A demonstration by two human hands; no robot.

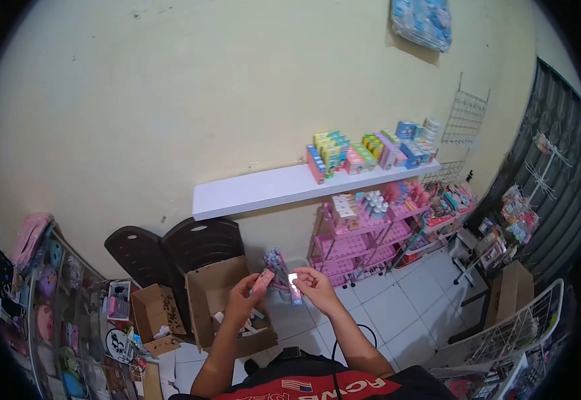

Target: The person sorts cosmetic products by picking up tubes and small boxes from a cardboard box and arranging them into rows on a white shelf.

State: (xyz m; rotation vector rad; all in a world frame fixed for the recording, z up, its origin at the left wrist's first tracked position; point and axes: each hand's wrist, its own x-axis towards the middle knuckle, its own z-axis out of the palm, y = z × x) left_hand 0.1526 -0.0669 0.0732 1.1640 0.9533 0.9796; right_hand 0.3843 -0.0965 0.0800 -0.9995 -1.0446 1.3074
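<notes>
My left hand (242,299) is closed on a small pink box (263,280), held tilted above the open cardboard box. Close beside it, my right hand (317,291) grips a narrow blue and white box (295,289) that stands upright, with glare on its upper part. The two small boxes are apart. Below my left hand, the large open cardboard box (216,287) holds some small white items. Colourful small boxes (330,152) stand in rows on the white wall shelf (257,197).
Pink rack shelves (347,247) stand under the wall shelf. Dark plastic chairs (204,243) lean near the wall. A smaller cardboard box (157,313) and a display case (57,313) are at the left. A white wire basket (524,333) stands at the right.
</notes>
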